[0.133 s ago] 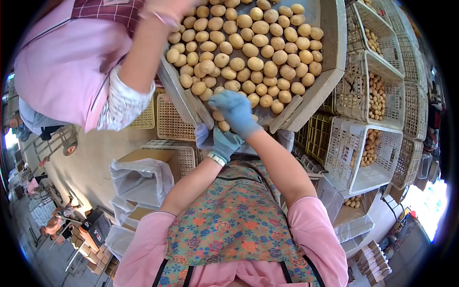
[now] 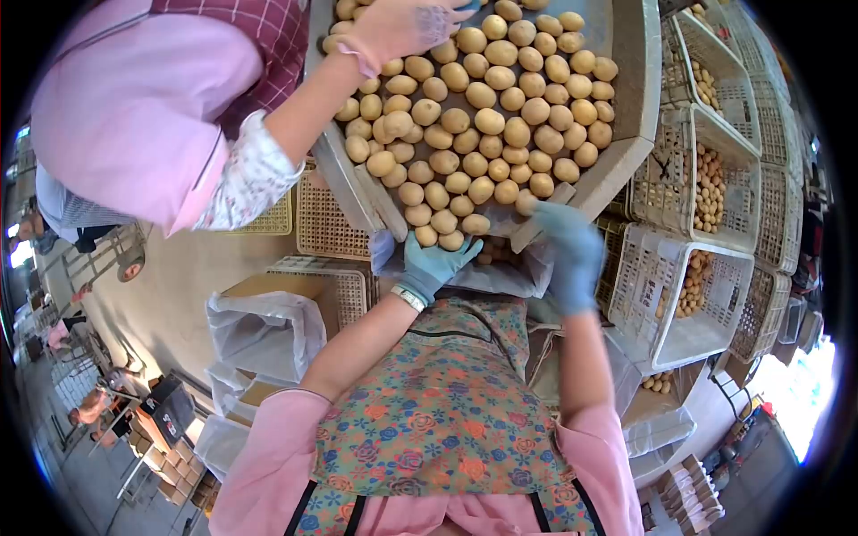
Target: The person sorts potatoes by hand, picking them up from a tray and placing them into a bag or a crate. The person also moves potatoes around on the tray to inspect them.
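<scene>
There was the left grip (image 2: 436, 266), fingers spread wide, touching the lowest potatoes (image 2: 489, 121) at the desk's (image 2: 638, 98) lip, with plenty more massed beyond it! Off to its right, the right grip (image 2: 572, 259) was a blur, its hold impossible to tell. Plastic liner (image 2: 500, 281) sagged between both, while a co-worker's gloved hand (image 2: 402, 29) hovered beyond.

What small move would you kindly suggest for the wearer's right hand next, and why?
I would probably bring the right hand in toward the left hand, because several potatoes sit at the mouth of the tray beside the left hand, while the right hand is off by the wooden strip.
</scene>
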Motion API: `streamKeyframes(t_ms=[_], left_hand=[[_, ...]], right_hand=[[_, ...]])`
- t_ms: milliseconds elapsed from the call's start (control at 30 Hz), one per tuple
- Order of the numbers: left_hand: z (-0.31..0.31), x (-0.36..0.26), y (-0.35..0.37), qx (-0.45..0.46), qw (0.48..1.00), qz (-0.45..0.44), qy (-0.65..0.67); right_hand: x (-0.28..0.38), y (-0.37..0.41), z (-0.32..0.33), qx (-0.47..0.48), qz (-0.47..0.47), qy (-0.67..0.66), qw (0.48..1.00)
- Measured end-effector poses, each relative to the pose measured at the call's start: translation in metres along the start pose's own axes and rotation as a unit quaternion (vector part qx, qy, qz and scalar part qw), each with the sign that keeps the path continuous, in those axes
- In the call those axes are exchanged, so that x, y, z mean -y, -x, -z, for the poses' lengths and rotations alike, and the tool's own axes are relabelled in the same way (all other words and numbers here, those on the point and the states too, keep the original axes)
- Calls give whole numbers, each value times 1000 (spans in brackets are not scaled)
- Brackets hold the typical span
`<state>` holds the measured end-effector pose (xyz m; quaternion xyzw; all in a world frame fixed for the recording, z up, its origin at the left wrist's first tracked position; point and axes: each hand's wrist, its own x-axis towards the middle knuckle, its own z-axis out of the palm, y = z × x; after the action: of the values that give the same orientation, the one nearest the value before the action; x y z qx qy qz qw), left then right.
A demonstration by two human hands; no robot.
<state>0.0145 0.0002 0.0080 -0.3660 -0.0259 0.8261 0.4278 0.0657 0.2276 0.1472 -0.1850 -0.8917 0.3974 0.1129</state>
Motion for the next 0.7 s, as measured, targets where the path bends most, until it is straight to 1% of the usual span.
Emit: streamKeyframes(t_ms=[33,67,100,133,167,200,233,267,300,367,400,433,467,500,533,600,633,667,700], left_hand=[[-8,-7,0,-5,1000,-1,-5],[-13,-11,0,-2,1000,-5,-5],[-14,-10,0,-4,1000,-6,2],[-15,-9,-2,-4,1000,-6,7],[-14,-8,-4,-3,1000,-5,10],[-12,-9,-6,-3,1000,-5,7],[-11,-9,-6,-5,1000,-3,2],[-11,-10,-7,-22,1000,3,16],[-7,-9,-8,-21,1000,6,14],[-1,-11,-10,-5,1000,-5,-9],[-6,-12,-8,-19,1000,1,-3],[-10,-11,-6,-33,999,7,3],[-8,-12,-6,-12,1000,10,-20],[-9,-13,-5,-12,1000,10,-23],[-9,-12,-3,-28,999,3,-28],[-5,-10,-3,-36,999,-6,-29],[-2,-10,-1,-39,997,-23,-70],[3,-11,-1,-45,992,-42,-111],[9,-14,-4,-48,992,-47,-110]], right_hand=[[-29,9,40,-21,11,201,979],[-60,19,81,-68,-23,236,969],[-87,37,123,-152,-186,15,971],[-99,47,155,-208,-234,-67,947],[-107,51,180,-263,-279,-149,911],[-119,53,198,-251,-230,-246,908],[-126,57,209,-237,-179,-339,892],[-112,55,212,-229,-165,-399,873],[-110,53,217,-232,-164,-398,872],[-109,47,220,-229,-161,-455,845],[-130,51,236,-166,-173,-476,846],[-149,53,253,-168,-171,-480,844],[-168,56,269,-156,-204,-272,927],[-179,59,279,-135,-228,-48,963],[-185,65,285,-136,-230,-48,963],[-199,74,294,-248,-203,-232,919],[-209,76,295,-295,-186,-321,880],[-218,77,291,-338,-170,-409,831],[-227,80,281,-377,-155,-492,769]])
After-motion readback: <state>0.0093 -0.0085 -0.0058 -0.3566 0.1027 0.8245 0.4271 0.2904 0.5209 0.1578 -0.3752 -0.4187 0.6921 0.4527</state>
